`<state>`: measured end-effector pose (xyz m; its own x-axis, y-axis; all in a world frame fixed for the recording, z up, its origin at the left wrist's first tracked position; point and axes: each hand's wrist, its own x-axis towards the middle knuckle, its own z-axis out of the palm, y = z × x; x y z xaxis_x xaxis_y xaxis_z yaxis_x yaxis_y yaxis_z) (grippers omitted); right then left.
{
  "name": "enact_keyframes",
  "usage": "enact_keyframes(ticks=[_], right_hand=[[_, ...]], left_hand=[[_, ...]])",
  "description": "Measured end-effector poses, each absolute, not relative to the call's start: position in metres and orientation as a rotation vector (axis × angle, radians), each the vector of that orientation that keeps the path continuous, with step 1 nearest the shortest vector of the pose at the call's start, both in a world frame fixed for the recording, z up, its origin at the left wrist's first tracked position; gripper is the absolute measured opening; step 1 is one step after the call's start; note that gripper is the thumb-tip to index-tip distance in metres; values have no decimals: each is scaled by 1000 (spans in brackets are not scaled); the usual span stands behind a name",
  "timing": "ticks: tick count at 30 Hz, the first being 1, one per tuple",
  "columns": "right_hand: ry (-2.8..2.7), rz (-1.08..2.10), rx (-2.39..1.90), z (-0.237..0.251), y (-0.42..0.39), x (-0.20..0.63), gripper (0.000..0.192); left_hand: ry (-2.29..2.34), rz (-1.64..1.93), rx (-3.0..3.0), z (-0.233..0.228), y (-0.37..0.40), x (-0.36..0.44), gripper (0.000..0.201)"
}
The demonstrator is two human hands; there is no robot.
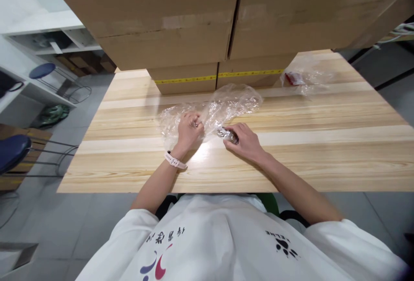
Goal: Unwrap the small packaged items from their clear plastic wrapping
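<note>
A crumpled clear plastic bag (226, 102) lies on the wooden table (323, 143) in front of me. My left hand (189, 130), with a white watch on its wrist, pinches a fold of the bag's left part. My right hand (244, 141) rests on the table just right of it and is closed over a small dark, shiny object (226, 133) that lies at the bag's edge. What the object is I cannot make out.
Large cardboard boxes (181, 26) with yellow tape stand along the table's far side. A second clear bag with something red inside (299, 78) lies at the back right. Blue stools (13, 151) and white shelves are on the left.
</note>
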<state>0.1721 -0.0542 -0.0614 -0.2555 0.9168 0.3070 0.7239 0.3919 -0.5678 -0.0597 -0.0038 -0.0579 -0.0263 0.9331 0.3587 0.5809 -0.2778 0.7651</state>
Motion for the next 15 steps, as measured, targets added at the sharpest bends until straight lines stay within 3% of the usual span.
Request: enact_keyframes(ticks=[4, 8, 15], right_hand=[[-2181, 366, -1501, -67, -46, 164, 54], [-2152, 289, -1456, -73, -40, 156, 39], [-1979, 172, -1047, -66, -65, 166, 32]], left_hand=[[1627, 1334, 1857, -54, -5, -60, 27], [1649, 1390, 1853, -51, -6, -61, 28], [1674, 1383, 1829, -47, -6, -61, 30]])
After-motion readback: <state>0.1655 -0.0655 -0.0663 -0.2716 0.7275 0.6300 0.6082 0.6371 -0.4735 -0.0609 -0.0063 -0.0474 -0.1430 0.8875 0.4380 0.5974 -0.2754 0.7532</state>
